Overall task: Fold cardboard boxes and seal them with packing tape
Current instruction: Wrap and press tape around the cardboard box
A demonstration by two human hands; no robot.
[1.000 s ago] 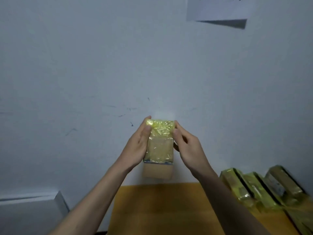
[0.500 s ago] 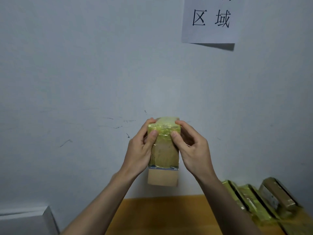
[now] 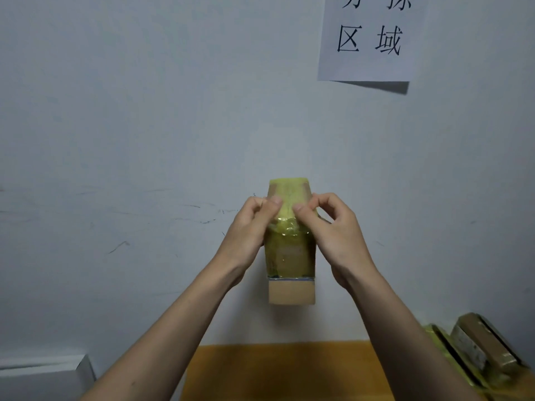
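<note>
Where the pale grey wall [image 3: 144, 125] fills nearly the whole view: scuffed with thin dark scratches at mid height. Below it, an orange-yellow table top [image 3: 275, 371] along the bottom edge. At bottom left, the corner of a white box-like object [image 3: 43, 374], kind not clear. At top right, a white paper sign [image 3: 367, 39] stuck to the wall, its lower edge lifting and casting a shadow; legible in black on it, the characters 区域, with a cut-off line of characters above them that cannot be read. At bottom right on the table, a row of taped boxes [image 3: 474, 345] leaning against one another beside the wall, wrapped in yellowish shiny tape. Held up in mid-air above the table and in front of the wall, at centre: a small upright cardboard box [image 3: 291, 290], upper part wrapped in yellow translucent packing tape [image 3: 289, 256], bottom band bare brown card. No print readable on the box. Left hand [image 3: 252, 227] curled round the box's upper left side, thumb pressed on the taped front. Right hand [image 3: 335, 227] likewise grasping the upper right side, thumb tip on the tape just beside the left thumb.
</note>
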